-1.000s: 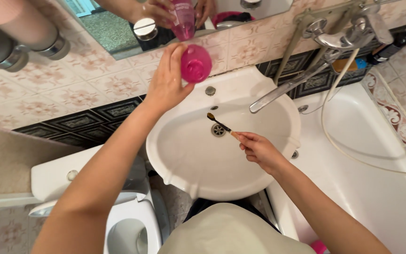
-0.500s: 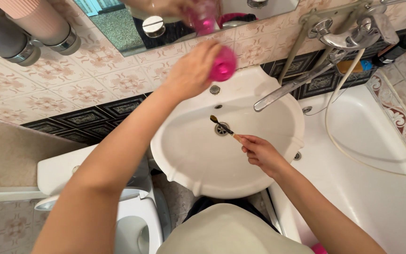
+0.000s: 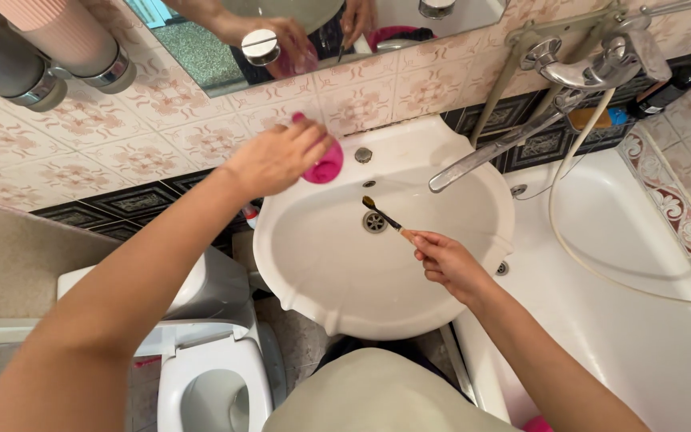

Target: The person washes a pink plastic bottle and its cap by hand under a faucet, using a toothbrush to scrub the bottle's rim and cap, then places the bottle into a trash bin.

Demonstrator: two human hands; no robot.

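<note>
My left hand (image 3: 275, 156) grips a pink plastic bottle (image 3: 324, 166) and holds it low over the back left rim of the white sink (image 3: 337, 296). My right hand (image 3: 445, 260) holds a thin brush (image 3: 384, 216) by its wooden handle, with the dark bristle tip over the drain (image 3: 374, 222). The long chrome tap spout (image 3: 481, 154) reaches over the right side of the basin, apart from both hands.
A white toilet (image 3: 201, 360) stands left of the sink and a white bathtub (image 3: 625, 296) with a shower hose (image 3: 569, 232) lies to the right. A mirror (image 3: 313, 32) hangs on the tiled wall above. Two cylindrical holders (image 3: 49, 48) are fixed at top left.
My left hand has lowered the pink bottle from in front of the mirror down and left to the sink's back rim. The right hand and brush have stayed over the drain.
</note>
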